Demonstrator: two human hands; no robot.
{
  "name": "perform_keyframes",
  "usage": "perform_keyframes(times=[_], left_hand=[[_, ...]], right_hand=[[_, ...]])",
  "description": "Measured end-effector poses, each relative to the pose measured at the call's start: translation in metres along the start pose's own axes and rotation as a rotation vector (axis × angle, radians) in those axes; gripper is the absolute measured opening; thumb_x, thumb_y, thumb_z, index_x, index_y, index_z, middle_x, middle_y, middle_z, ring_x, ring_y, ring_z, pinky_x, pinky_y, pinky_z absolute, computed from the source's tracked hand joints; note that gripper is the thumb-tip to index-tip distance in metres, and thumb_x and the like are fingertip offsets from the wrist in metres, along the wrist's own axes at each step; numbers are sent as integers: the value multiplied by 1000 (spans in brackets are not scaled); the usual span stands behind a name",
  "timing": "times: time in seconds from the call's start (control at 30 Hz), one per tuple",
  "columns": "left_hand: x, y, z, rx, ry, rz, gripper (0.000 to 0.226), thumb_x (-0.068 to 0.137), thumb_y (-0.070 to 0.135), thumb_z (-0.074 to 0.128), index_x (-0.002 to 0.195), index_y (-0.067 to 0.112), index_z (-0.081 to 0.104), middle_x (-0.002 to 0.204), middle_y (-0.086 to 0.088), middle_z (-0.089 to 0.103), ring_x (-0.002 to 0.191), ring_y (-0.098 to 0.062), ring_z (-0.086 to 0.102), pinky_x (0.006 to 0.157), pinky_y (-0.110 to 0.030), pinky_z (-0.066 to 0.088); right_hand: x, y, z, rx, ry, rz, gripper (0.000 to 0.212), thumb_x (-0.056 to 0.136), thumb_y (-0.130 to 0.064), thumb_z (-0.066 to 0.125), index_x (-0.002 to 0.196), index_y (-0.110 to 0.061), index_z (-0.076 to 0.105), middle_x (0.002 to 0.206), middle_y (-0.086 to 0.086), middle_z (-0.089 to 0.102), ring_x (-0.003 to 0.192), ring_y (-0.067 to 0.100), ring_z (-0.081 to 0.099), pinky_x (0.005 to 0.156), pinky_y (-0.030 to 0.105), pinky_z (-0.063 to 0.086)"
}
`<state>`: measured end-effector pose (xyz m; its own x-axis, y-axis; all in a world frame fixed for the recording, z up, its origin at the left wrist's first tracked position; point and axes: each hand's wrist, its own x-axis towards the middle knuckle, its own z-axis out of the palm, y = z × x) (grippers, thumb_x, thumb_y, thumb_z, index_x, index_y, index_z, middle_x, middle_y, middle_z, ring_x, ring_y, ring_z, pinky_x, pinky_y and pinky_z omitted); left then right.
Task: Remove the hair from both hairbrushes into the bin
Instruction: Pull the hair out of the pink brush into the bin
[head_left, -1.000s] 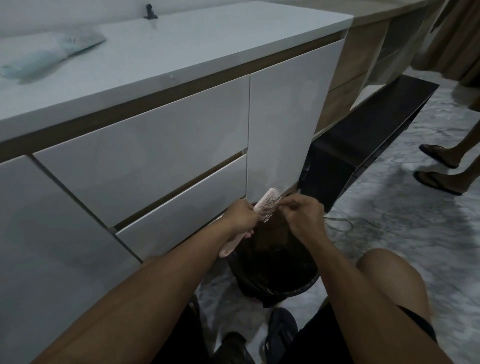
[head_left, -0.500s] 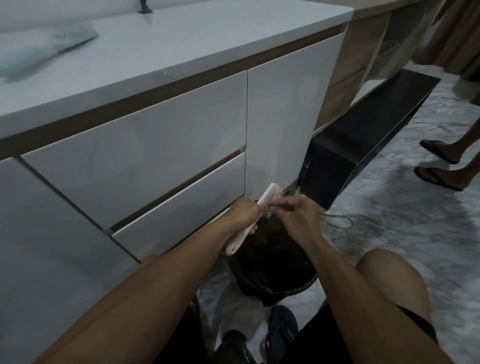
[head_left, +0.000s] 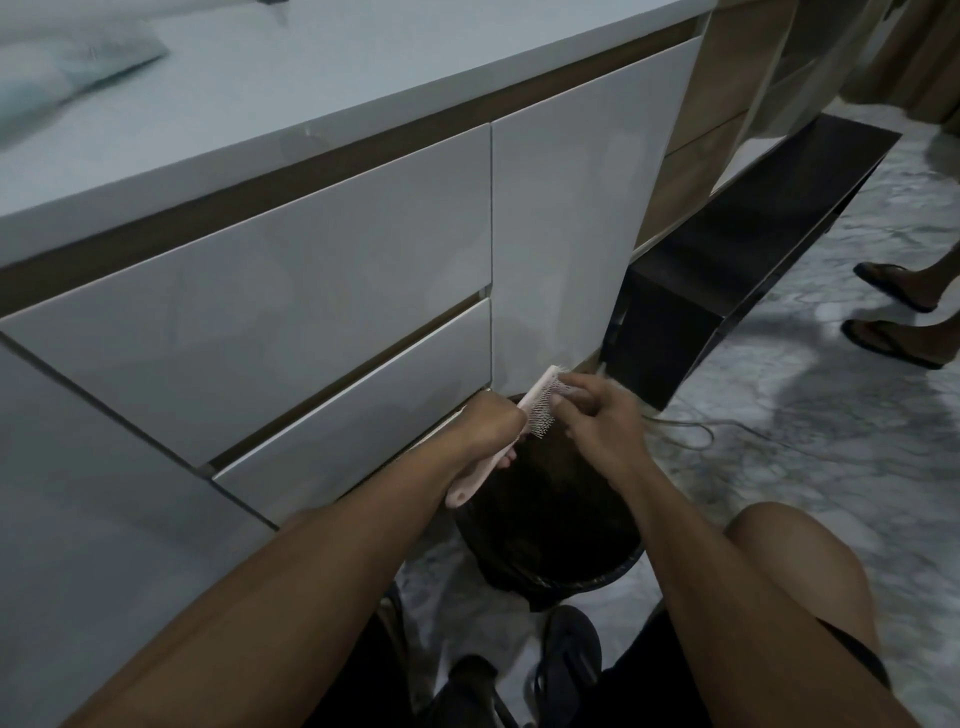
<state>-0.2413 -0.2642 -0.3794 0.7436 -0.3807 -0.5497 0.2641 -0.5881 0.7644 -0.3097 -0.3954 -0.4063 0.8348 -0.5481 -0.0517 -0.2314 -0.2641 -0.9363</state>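
Observation:
My left hand (head_left: 488, 426) grips a pink hairbrush (head_left: 537, 402) by its handle, head tilted up and to the right, bristles facing my right hand. My right hand (head_left: 597, 421) has its fingertips pinched in the bristles near the top of the brush head; any hair in the pinch is too small to make out. Both hands hover over a black-lined bin (head_left: 597, 577) on the floor below. A second, light blue hairbrush (head_left: 78, 67) lies blurred on the white countertop at the far left.
White drawer fronts (head_left: 311, 280) stand right behind the bin. A black open box (head_left: 727, 270) lies on the marble floor to the right, with a thin cable (head_left: 691, 436) beside it. Another person's sandalled feet (head_left: 898, 312) stand at the right edge. My knee (head_left: 789, 561) is by the bin.
The brush head has tilted more upright and both hands have shifted slightly. My right fingers have moved from the side of the bristles up toward the top of the head.

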Motion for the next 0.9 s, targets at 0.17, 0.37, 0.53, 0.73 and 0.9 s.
perform_keyframes(times=[0.17, 0.37, 0.53, 0.73, 0.9], left_hand=[[6, 1, 6, 81, -13, 30, 21, 87, 8, 46, 96, 2, 64, 66, -13, 56, 52, -22, 54, 51, -27, 46], [13, -2, 8, 116, -8, 54, 23, 87, 4, 43, 95, 4, 65, 67, -10, 54, 53, -20, 51, 47, -24, 42], [23, -4, 6, 195, 15, 90, 24, 86, 8, 48, 101, 4, 67, 66, -7, 53, 55, -22, 53, 52, -30, 45], [30, -3, 7, 111, 0, 59, 17, 85, 7, 49, 91, 6, 64, 64, -8, 55, 53, -20, 54, 49, -26, 45], [34, -8, 4, 43, 25, 5, 26, 82, 4, 49, 101, -2, 66, 65, -12, 56, 50, -22, 53, 47, -26, 42]], right_hand=[[8, 4, 5, 61, 16, 73, 18, 74, -22, 79, 92, -24, 79, 92, -2, 75, 87, 11, 71, 88, 42, 58], [26, 8, 2, -49, 167, 150, 12, 79, -17, 70, 68, -22, 72, 70, -7, 71, 73, 14, 69, 81, 42, 59], [37, 19, 4, -13, 218, 189, 13, 86, -20, 63, 73, -25, 64, 77, -2, 70, 76, 22, 70, 79, 48, 59], [37, 22, 11, 94, 45, 122, 16, 82, -14, 72, 91, -28, 72, 89, -7, 70, 85, 13, 68, 82, 45, 59], [51, 28, 4, 16, 168, 193, 16, 77, -10, 76, 72, -26, 72, 79, -6, 73, 80, 15, 71, 86, 43, 57]])
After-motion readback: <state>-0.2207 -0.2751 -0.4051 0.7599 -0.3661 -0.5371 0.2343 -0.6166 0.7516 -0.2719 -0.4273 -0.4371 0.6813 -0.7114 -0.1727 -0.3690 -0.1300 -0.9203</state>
